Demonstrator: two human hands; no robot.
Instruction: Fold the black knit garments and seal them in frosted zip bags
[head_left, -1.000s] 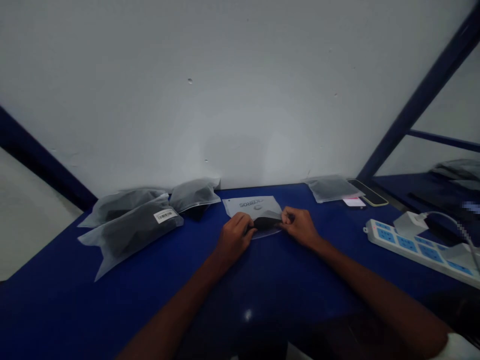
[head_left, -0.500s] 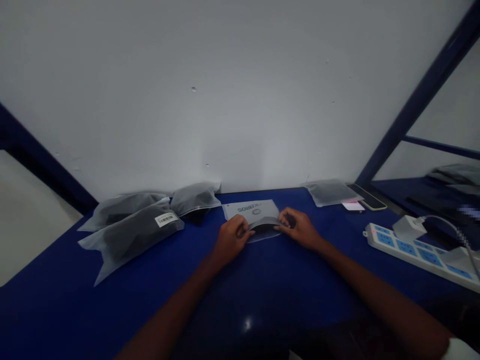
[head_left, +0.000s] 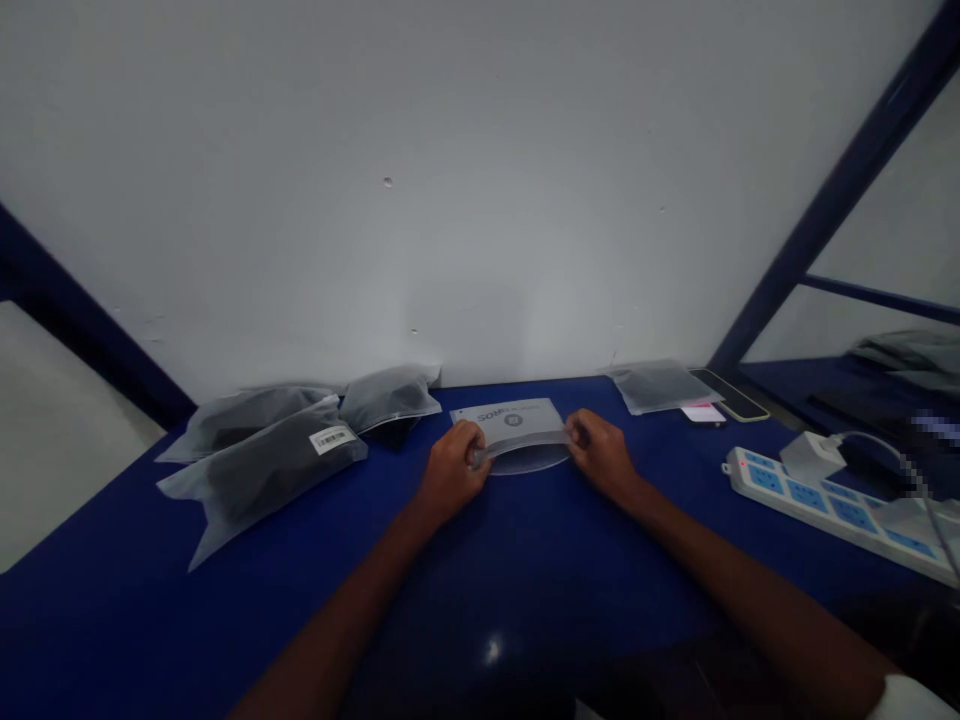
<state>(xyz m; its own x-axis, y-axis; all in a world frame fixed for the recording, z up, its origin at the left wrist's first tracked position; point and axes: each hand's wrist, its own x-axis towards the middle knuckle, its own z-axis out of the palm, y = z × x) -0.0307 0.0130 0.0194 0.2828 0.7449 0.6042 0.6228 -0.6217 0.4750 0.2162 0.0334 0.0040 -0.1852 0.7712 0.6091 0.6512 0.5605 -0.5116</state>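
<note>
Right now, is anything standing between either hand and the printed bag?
Nothing visible. The left hand and right hand already pinch opposite ends of the open edge of the printed bag. The barcoded bag and power strip lie off to the sides.

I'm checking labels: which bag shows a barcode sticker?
The frontmost bag at left, with a white barcode sticker near its right end. No sticker shows on the other bags, including the printed bag between the left hand and right hand.
</note>
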